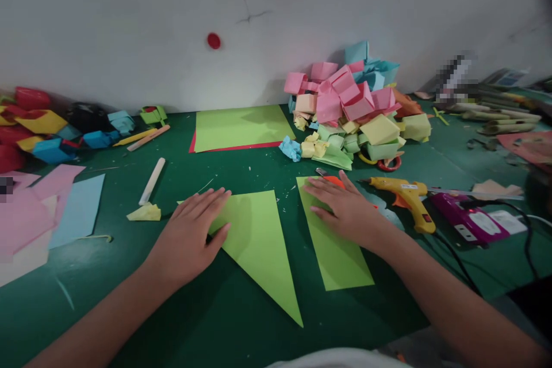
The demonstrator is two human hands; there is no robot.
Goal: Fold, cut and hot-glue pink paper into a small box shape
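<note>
A green paper triangle [254, 236] lies on the green table, its long point toward me. My left hand [194, 236] rests over its left corner, palm down with the fingers stretched out and the thumb on the paper. To the right is a green paper strip [340, 264], a long rectangle lying flat. My right hand [345, 207] lies across the strip's upper part, fingers spread. Partly hidden behind those fingers is an orange object [333, 181] with a metal tip, whose kind I cannot make out.
A yellow glue gun [401, 190] and a purple power strip [470, 218] with cords lie at right. Folded paper pieces [345, 98] are heaped by the wall. Green sheets [241, 126] lie over red at the back. Pink paper [26, 218] and a white stick [153, 181] are left.
</note>
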